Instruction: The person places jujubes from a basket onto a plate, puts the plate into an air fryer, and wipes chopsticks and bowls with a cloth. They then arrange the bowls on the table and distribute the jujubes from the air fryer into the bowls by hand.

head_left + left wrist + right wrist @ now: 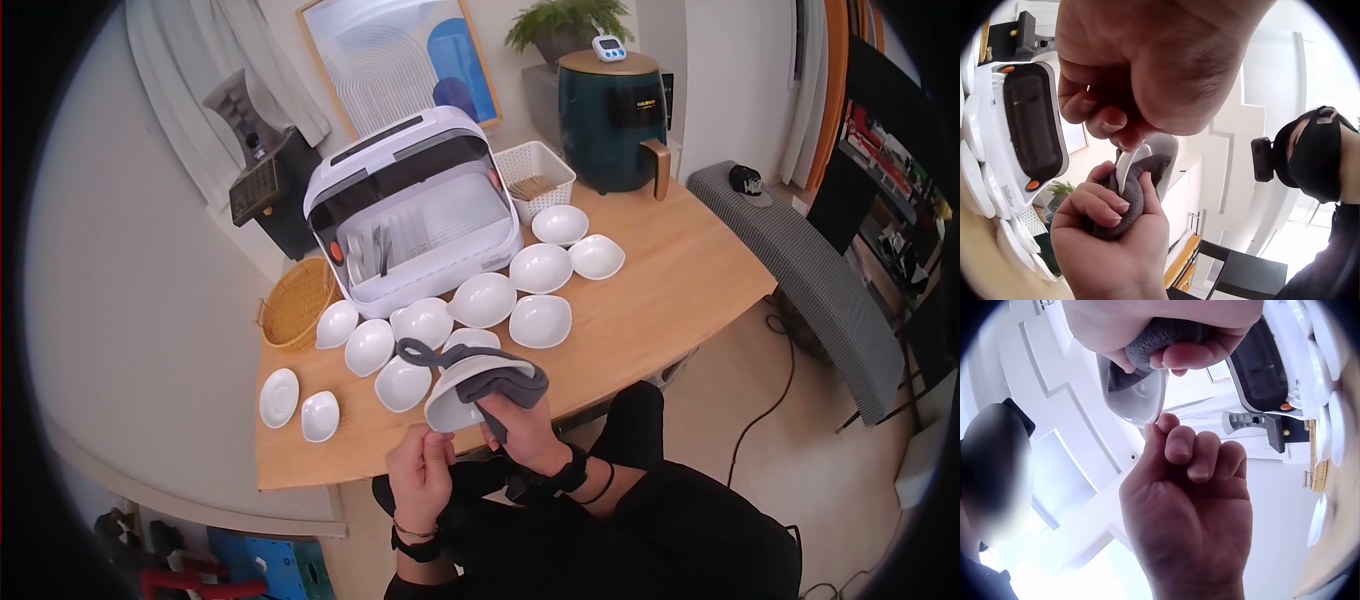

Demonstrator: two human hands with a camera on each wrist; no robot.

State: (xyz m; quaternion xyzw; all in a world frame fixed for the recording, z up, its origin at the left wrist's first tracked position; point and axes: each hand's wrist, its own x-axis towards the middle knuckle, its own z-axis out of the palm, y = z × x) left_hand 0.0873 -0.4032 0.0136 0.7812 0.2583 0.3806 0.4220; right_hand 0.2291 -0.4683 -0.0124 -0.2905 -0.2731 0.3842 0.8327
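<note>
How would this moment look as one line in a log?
left hand: pinches bowl by rim | right hand: grips gray cloth against bowl | table: other white bowls

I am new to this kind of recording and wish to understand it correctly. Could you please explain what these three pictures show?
No robot is working here; you see a person's two bare hands. The wide picture comes from a camera worn on the head, the other two from cameras on the left and right wrists. The right hand holds a dark gray cloth against a white bowl; the left hand pinches that bowl's edge. On the wooden table are other white dishes, a white case with a dark window, a wicker basket and a dark green appliance.
</note>
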